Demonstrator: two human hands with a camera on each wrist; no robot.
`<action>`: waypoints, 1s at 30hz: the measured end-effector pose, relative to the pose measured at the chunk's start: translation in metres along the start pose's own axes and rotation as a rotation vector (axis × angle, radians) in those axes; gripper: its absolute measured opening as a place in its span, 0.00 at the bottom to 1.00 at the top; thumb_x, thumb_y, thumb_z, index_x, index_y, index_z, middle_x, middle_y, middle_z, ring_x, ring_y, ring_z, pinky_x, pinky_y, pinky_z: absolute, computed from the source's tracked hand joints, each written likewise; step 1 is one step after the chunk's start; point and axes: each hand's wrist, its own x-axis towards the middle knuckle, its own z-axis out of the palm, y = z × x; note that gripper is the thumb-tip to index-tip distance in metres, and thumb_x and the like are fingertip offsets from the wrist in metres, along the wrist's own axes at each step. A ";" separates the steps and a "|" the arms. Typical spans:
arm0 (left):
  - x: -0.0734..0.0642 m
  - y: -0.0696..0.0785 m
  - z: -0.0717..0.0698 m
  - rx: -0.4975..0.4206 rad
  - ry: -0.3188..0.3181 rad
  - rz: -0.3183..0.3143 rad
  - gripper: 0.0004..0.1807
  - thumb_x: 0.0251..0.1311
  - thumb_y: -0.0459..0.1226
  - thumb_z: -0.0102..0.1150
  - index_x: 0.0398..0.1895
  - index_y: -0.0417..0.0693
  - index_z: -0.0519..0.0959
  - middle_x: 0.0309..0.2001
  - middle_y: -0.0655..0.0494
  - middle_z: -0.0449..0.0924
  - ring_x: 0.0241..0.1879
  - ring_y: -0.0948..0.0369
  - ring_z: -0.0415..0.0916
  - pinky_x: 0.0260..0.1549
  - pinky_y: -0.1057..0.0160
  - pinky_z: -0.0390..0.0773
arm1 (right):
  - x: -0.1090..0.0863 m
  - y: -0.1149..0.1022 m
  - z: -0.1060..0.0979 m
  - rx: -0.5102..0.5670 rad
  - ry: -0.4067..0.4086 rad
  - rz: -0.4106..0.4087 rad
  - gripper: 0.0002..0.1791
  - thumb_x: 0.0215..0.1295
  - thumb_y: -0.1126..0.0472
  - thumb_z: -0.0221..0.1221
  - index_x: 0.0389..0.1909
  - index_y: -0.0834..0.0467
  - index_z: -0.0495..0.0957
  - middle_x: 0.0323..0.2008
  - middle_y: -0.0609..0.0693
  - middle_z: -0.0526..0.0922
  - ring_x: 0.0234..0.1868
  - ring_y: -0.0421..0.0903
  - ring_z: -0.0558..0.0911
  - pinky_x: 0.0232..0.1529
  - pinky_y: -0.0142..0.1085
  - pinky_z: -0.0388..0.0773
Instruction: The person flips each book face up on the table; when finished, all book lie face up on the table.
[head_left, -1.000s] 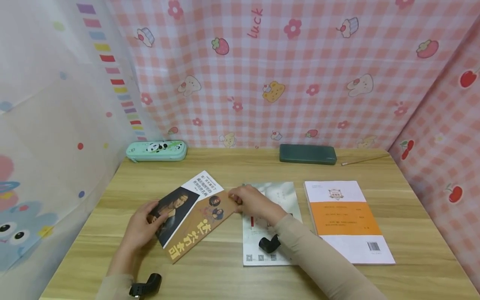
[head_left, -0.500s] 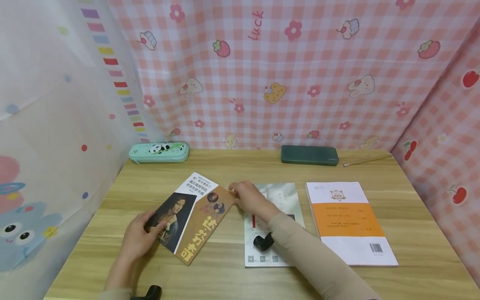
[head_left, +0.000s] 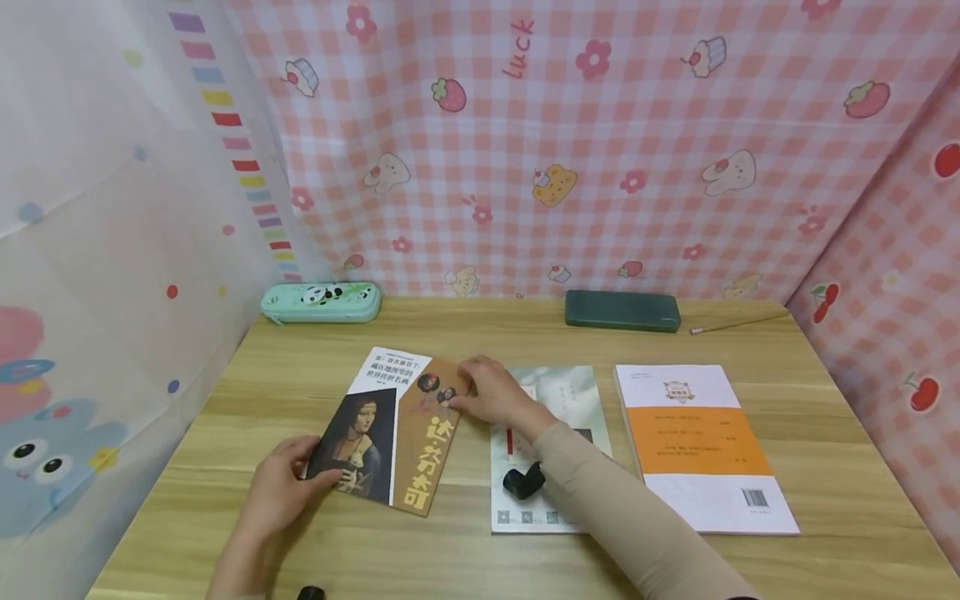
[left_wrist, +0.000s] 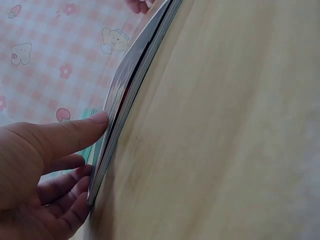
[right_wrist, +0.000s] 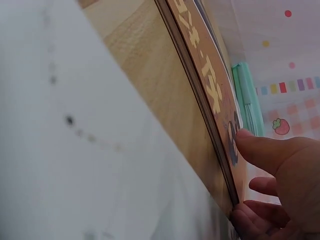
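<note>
Holding a book point(head_left: 386, 430) two-handed

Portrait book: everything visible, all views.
The portrait book looks like paper. Its cover faces up: white titled top, dark painted figure, brown right panel with gold characters. A narrow gap shows under the cover. It is turned slightly clockwise, left of the pale green book. The left hand grips its left edge; the right hand pinches its upper right edge. Contact with the table is unclear.
</note>
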 end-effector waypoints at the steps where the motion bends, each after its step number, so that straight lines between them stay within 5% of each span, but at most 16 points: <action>1: -0.001 0.001 0.000 -0.004 -0.013 -0.010 0.33 0.50 0.37 0.79 0.55 0.25 0.79 0.55 0.34 0.78 0.42 0.48 0.81 0.39 0.59 0.82 | 0.000 0.000 0.001 -0.007 -0.003 0.009 0.30 0.64 0.47 0.69 0.61 0.61 0.77 0.62 0.59 0.76 0.63 0.57 0.74 0.67 0.47 0.71; 9: -0.012 0.006 0.003 -0.063 -0.061 -0.095 0.33 0.50 0.39 0.79 0.54 0.24 0.79 0.58 0.38 0.76 0.43 0.50 0.81 0.38 0.66 0.80 | 0.004 -0.005 0.000 -0.029 -0.047 0.035 0.39 0.64 0.46 0.68 0.67 0.67 0.71 0.70 0.63 0.68 0.71 0.61 0.67 0.75 0.50 0.59; 30: -0.024 0.010 0.011 -0.075 0.004 -0.046 0.31 0.49 0.36 0.80 0.53 0.25 0.80 0.55 0.36 0.77 0.36 0.57 0.78 0.33 0.68 0.80 | 0.012 -0.006 -0.001 -0.040 -0.076 0.040 0.38 0.67 0.46 0.66 0.69 0.66 0.71 0.72 0.62 0.65 0.73 0.59 0.64 0.74 0.46 0.61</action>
